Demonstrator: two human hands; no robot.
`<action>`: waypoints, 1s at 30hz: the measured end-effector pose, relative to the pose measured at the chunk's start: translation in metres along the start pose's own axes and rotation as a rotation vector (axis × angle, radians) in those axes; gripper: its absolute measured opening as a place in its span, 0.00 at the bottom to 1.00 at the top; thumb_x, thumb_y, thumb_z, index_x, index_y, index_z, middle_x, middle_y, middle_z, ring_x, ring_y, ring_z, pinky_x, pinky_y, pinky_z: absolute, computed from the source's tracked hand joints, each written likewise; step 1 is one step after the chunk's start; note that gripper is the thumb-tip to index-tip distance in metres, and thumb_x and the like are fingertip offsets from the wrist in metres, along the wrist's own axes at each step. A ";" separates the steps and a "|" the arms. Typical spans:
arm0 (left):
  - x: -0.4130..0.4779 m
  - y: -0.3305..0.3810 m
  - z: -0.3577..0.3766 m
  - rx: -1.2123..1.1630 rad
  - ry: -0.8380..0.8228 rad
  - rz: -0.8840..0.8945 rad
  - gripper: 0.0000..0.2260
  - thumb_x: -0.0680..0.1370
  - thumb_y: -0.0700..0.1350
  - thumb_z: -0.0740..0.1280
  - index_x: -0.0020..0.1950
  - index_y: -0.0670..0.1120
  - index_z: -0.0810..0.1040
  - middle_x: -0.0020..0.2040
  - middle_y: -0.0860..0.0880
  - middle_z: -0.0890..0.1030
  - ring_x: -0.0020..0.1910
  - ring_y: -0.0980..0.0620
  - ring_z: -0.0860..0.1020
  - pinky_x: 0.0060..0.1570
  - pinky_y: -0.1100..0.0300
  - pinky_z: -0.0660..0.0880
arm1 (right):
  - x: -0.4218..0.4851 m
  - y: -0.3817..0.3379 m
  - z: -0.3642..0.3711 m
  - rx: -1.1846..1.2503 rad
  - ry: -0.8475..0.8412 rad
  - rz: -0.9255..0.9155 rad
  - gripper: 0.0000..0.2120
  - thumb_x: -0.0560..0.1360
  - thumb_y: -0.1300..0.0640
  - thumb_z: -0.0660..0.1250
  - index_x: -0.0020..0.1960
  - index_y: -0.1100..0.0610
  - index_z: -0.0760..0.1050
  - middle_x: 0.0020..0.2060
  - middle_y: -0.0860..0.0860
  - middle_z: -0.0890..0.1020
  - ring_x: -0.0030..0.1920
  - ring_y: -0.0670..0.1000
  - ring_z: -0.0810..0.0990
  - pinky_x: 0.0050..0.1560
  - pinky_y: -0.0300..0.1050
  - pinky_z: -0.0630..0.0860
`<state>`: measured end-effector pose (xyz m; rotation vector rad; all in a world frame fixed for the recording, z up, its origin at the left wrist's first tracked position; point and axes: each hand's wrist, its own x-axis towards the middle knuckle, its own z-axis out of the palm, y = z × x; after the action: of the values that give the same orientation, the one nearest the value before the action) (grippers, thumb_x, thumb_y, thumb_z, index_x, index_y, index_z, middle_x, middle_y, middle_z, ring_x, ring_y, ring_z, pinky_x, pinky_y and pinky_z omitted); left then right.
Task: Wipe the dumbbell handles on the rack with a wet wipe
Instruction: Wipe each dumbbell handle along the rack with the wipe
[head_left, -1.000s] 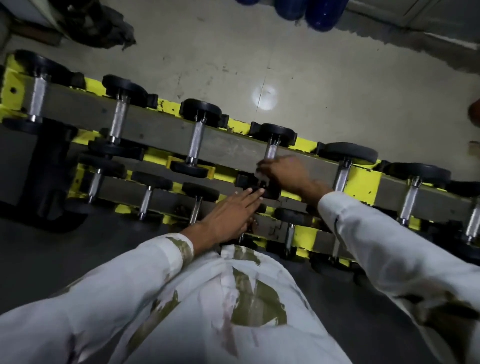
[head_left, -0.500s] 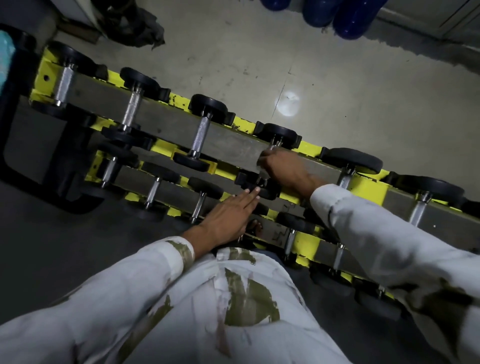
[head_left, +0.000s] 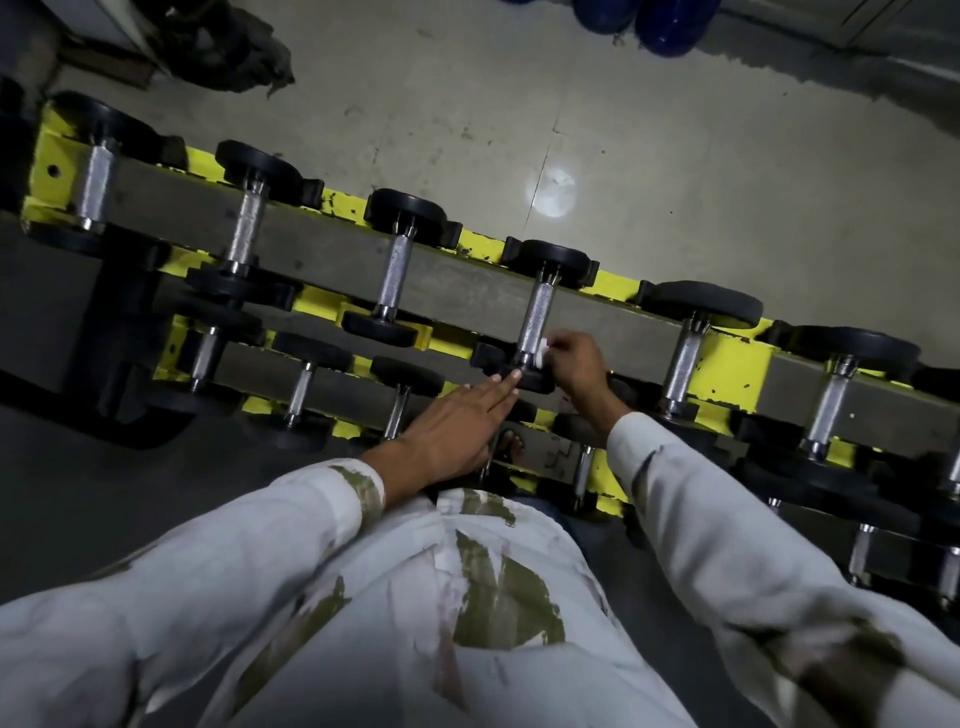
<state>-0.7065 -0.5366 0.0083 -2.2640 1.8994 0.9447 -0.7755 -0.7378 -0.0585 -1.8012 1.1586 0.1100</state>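
1. Your right hand pinches the wet wipe against the near end of one dumbbell handle.
2. Your left hand, fingers straight, rests just below that grip.
3. Progress looks partial: handles along the rack either side of the grip probably need wiping.

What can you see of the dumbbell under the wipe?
The dumbbell has a knurled silvery metal handle between two round black heads. It lies across the top rail of the yellow rack, fourth from the left in view. The right hand pinches a small white wipe against the handle's near end; the left hand touches the near head with straight fingers.
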 end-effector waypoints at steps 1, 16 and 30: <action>0.000 -0.002 0.000 0.008 -0.004 0.009 0.37 0.80 0.44 0.66 0.84 0.41 0.50 0.85 0.44 0.42 0.83 0.46 0.50 0.80 0.49 0.58 | 0.007 -0.007 0.001 0.173 0.004 0.098 0.12 0.73 0.70 0.65 0.36 0.56 0.78 0.33 0.50 0.80 0.38 0.53 0.79 0.33 0.36 0.73; 0.000 -0.014 -0.008 0.034 -0.017 0.089 0.34 0.82 0.44 0.64 0.84 0.41 0.51 0.85 0.44 0.42 0.83 0.46 0.52 0.79 0.48 0.60 | 0.059 -0.040 0.001 0.804 0.115 0.420 0.10 0.76 0.67 0.57 0.39 0.56 0.72 0.30 0.52 0.73 0.31 0.50 0.71 0.33 0.40 0.72; -0.001 -0.019 -0.007 0.036 -0.020 0.120 0.37 0.81 0.42 0.66 0.84 0.41 0.50 0.84 0.44 0.41 0.83 0.45 0.52 0.78 0.46 0.61 | -0.012 -0.033 0.002 0.004 0.324 -0.209 0.05 0.75 0.59 0.71 0.41 0.56 0.76 0.36 0.50 0.80 0.36 0.47 0.76 0.37 0.41 0.71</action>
<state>-0.6861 -0.5334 0.0076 -2.1345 2.0466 0.9346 -0.7564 -0.7252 -0.0317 -1.9729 1.1793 -0.3167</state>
